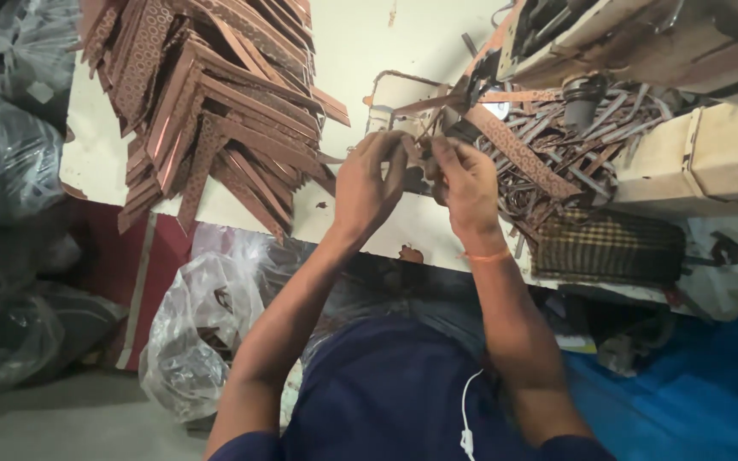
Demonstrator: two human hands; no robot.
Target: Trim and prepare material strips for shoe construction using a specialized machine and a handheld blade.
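Left hand (369, 183) and right hand (465, 183) meet above the near edge of the white table (352, 51), fingers closed on a small brown strap piece (421, 155) pinched between both sets of fingertips. A stack of brown straps (215, 102) covers the table's left end; tangled offcuts (557, 145) lie right.

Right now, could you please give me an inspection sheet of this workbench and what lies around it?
Surface: pale worktable, stained, mostly covered.
Job's things: small brown strap piece held between both hands; patterned brown strap beside it.
Clutter: big stack of brown perforated strips on the left; tangle of offcuts on the right; checked cloth.
Hands: left hand and right hand pinch the piece together.
Cables: white cord at the person's chest.
Surroundings: clear plastic bag, blue sheet.
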